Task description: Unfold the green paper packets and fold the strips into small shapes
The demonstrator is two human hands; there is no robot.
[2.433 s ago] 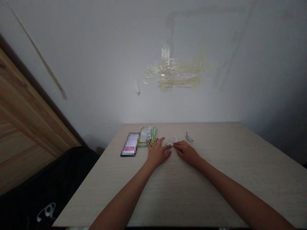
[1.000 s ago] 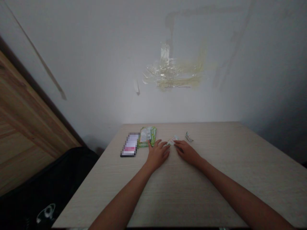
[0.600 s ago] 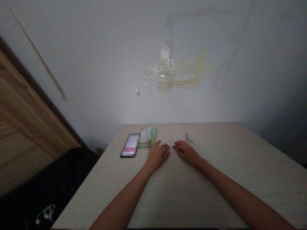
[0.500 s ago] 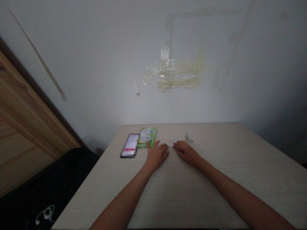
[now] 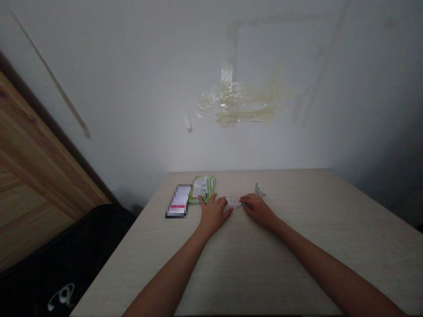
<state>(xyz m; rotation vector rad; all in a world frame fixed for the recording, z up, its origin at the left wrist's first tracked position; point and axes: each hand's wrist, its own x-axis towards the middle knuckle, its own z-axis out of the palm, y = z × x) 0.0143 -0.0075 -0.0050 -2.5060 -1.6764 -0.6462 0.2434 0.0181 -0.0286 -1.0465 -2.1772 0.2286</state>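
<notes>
Printed paper slip (image 5: 234, 202), newly turned, bridges left hand (image 5: 213, 213) and right hand (image 5: 258, 208) | left touches one end, grip unclear; right pinches the other | two-handed control looks surer

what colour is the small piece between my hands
The piece looks mostly whitish with faint print, best seen in the head view.
</notes>
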